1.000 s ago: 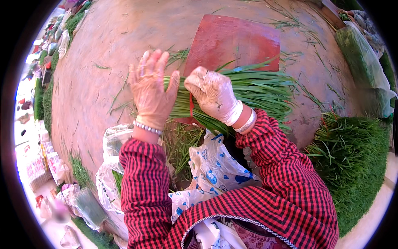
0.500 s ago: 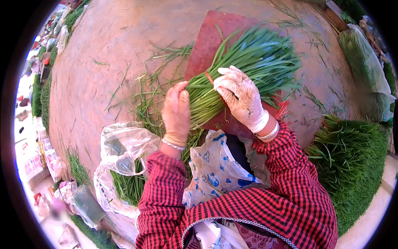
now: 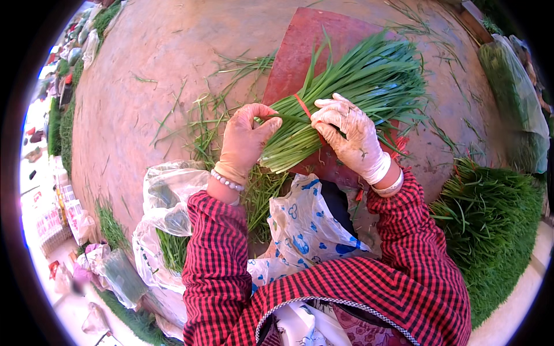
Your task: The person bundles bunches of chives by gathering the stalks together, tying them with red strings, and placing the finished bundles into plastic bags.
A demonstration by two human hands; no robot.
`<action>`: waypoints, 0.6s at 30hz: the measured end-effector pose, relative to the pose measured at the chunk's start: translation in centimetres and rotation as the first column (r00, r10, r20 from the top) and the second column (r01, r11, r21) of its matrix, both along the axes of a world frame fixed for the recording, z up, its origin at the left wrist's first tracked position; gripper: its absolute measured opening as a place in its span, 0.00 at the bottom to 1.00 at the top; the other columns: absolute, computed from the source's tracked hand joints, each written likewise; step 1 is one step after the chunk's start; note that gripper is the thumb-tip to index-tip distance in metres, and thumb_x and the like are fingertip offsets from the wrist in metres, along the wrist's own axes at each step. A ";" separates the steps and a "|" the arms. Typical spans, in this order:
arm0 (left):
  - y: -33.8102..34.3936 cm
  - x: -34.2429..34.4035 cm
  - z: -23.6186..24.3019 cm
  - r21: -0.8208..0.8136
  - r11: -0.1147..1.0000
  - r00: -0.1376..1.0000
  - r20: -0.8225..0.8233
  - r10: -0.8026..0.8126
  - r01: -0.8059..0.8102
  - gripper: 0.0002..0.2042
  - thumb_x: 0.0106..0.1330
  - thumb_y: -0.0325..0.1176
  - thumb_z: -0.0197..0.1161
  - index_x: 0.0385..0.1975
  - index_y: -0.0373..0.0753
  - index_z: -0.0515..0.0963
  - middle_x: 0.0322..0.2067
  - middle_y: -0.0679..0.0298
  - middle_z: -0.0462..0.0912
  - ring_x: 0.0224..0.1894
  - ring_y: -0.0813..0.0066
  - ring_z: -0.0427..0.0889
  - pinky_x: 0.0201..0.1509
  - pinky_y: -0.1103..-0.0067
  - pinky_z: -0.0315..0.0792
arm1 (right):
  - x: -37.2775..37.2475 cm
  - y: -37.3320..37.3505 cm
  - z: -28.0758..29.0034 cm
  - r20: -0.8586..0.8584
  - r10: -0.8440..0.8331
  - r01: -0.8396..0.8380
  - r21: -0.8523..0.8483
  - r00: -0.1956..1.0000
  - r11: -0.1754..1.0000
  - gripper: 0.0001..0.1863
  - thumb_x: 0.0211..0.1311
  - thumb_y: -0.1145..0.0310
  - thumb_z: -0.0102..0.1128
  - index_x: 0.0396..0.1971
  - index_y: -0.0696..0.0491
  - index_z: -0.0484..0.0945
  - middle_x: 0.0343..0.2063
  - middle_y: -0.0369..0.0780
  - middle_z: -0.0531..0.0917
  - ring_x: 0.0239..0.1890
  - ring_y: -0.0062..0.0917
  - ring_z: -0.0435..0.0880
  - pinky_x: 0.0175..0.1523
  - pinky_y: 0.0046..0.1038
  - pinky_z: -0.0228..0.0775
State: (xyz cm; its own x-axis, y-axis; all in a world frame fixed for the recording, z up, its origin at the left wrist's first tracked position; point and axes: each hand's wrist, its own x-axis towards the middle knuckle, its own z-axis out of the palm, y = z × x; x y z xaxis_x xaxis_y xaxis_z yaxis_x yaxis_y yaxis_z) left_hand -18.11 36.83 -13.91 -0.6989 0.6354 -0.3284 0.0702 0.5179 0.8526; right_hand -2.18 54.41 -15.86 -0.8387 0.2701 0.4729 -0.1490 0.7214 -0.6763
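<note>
A thick bundle of garlic chives [image 3: 369, 81] lies aslant, leaf ends to the upper right and pale cut ends toward me. A red band [image 3: 302, 105] circles it near the cut ends. My left hand [image 3: 245, 135], in a thin pale glove, pinches a single chive stalk [image 3: 285, 117] between thumb and forefinger; the stalk runs across the bundle toward the band. My right hand [image 3: 349, 138], in a soiled white glove, rests against the bundle. Its thumb and fingertips are pinched together at the band's near end. What lies right under those fingertips is partly hidden.
Beneath the bundle is a red board [image 3: 291, 52]. Loose chive scraps [image 3: 202, 124] litter the ground to the left. A clear plastic bag [image 3: 164, 230] with greens stands near my left arm; a large chive heap [image 3: 490, 230] fills the right. A blue-patterned plastic sheet [image 3: 306, 225] covers my lap.
My left hand was blurred beside the cut ends; now it is turned and pinches a stalk. My right hand stays at the band, slightly lower and further right in the picture.
</note>
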 end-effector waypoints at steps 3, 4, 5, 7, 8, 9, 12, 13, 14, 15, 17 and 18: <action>-0.5 -0.5 -1.0 0.178 0.976 0.939 0.338 0.060 -0.126 0.09 0.63 0.32 0.68 0.39 0.37 0.79 0.32 0.66 0.83 0.24 0.86 0.73 0.29 0.87 0.68 | -0.2 0.5 0.3 0.036 0.007 -0.007 0.005 0.999 1.000 0.06 0.59 0.68 0.63 0.34 0.52 0.81 0.39 0.42 0.84 0.46 0.41 0.82 0.61 0.41 0.70; -0.6 -0.7 -1.1 0.226 0.956 0.897 0.435 0.073 -0.188 0.09 0.64 0.31 0.67 0.40 0.36 0.78 0.33 0.66 0.83 0.24 0.88 0.73 0.28 0.89 0.67 | -0.2 0.6 0.4 0.038 0.012 -0.012 0.005 0.999 1.000 0.06 0.59 0.68 0.63 0.34 0.52 0.81 0.39 0.43 0.84 0.45 0.41 0.82 0.61 0.41 0.70; -0.8 -0.6 -1.3 0.231 0.952 0.897 0.435 0.083 -0.201 0.08 0.66 0.31 0.65 0.41 0.37 0.77 0.31 0.67 0.83 0.24 0.89 0.73 0.27 0.89 0.66 | -0.3 0.6 0.4 0.040 0.017 -0.017 0.005 0.999 1.000 0.06 0.59 0.67 0.63 0.34 0.53 0.81 0.39 0.44 0.84 0.44 0.42 0.82 0.60 0.41 0.70; -0.4 -0.2 -0.5 0.244 0.945 0.895 0.436 0.096 -0.220 0.07 0.68 0.31 0.63 0.41 0.39 0.76 0.29 0.71 0.82 0.24 0.90 0.73 0.26 0.91 0.64 | -0.4 0.6 0.4 0.041 -0.002 0.003 -0.010 0.999 1.000 0.07 0.58 0.67 0.64 0.34 0.53 0.81 0.39 0.44 0.84 0.44 0.42 0.82 0.60 0.40 0.71; -0.4 -0.3 -0.3 0.248 0.943 0.901 0.421 0.102 -0.222 0.07 0.68 0.31 0.62 0.42 0.39 0.76 0.29 0.70 0.81 0.24 0.89 0.73 0.25 0.91 0.64 | -0.5 0.6 0.3 0.039 -0.014 0.014 -0.012 0.999 1.000 0.07 0.58 0.67 0.64 0.34 0.53 0.81 0.39 0.44 0.84 0.44 0.42 0.82 0.60 0.40 0.71; -0.5 -0.4 -0.2 0.251 0.941 0.907 0.407 0.110 -0.226 0.07 0.69 0.32 0.62 0.42 0.39 0.76 0.29 0.70 0.81 0.23 0.88 0.73 0.25 0.90 0.64 | -0.5 0.5 0.2 0.039 -0.023 0.023 -0.014 0.999 1.000 0.07 0.58 0.67 0.64 0.34 0.53 0.81 0.39 0.44 0.84 0.44 0.42 0.82 0.59 0.40 0.71; -1.5 -0.8 -0.9 0.354 0.855 0.855 0.487 0.176 -0.378 0.07 0.71 0.32 0.58 0.43 0.37 0.75 0.29 0.68 0.79 0.24 0.85 0.73 0.25 0.88 0.65 | -0.6 0.6 0.0 0.041 -0.031 0.031 0.005 0.999 1.000 0.07 0.58 0.67 0.64 0.34 0.53 0.82 0.39 0.44 0.84 0.44 0.43 0.82 0.59 0.40 0.71; -1.9 -0.9 -1.2 0.396 0.801 0.822 0.535 0.196 -0.449 0.07 0.72 0.32 0.57 0.43 0.37 0.75 0.30 0.68 0.78 0.25 0.84 0.72 0.25 0.88 0.65 | -0.7 0.6 -0.1 0.039 -0.040 0.040 0.003 0.998 0.999 0.06 0.58 0.67 0.64 0.34 0.53 0.82 0.39 0.44 0.84 0.43 0.43 0.82 0.59 0.40 0.71; -2.6 -0.9 -1.5 0.431 0.677 0.702 0.689 0.180 -0.596 0.07 0.73 0.30 0.52 0.43 0.35 0.74 0.28 0.68 0.74 0.26 0.82 0.70 0.29 0.84 0.66 | -0.7 0.5 -0.2 0.038 -0.050 0.050 0.001 0.998 0.999 0.06 0.58 0.67 0.63 0.34 0.53 0.82 0.39 0.44 0.84 0.43 0.43 0.82 0.58 0.40 0.71; -3.4 -1.0 -2.0 0.496 0.586 0.650 0.757 0.069 -0.640 0.07 0.73 0.29 0.52 0.43 0.35 0.73 0.28 0.68 0.73 0.26 0.81 0.69 0.30 0.82 0.66 | -0.6 0.6 -0.5 0.040 -0.064 0.064 0.000 0.997 0.998 0.06 0.58 0.68 0.63 0.34 0.53 0.82 0.39 0.44 0.84 0.43 0.43 0.82 0.58 0.39 0.71; -5.5 -1.2 -2.6 0.569 0.372 0.547 0.819 -0.174 -0.733 0.07 0.73 0.28 0.50 0.43 0.35 0.73 0.28 0.69 0.71 0.26 0.81 0.67 0.33 0.80 0.66 | -0.7 0.6 -0.5 0.040 -0.066 0.066 0.001 0.997 0.998 0.06 0.58 0.68 0.63 0.34 0.53 0.82 0.39 0.43 0.84 0.43 0.43 0.82 0.58 0.39 0.72; -6.4 -1.2 -2.4 0.573 0.311 0.558 0.817 -0.144 -0.758 0.06 0.73 0.27 0.50 0.44 0.35 0.72 0.28 0.70 0.68 0.25 0.80 0.64 0.34 0.79 0.65 | -0.7 0.6 -0.5 0.040 -0.066 0.066 0.003 0.997 0.998 0.06 0.59 0.68 0.63 0.34 0.53 0.82 0.39 0.43 0.84 0.43 0.43 0.82 0.58 0.39 0.72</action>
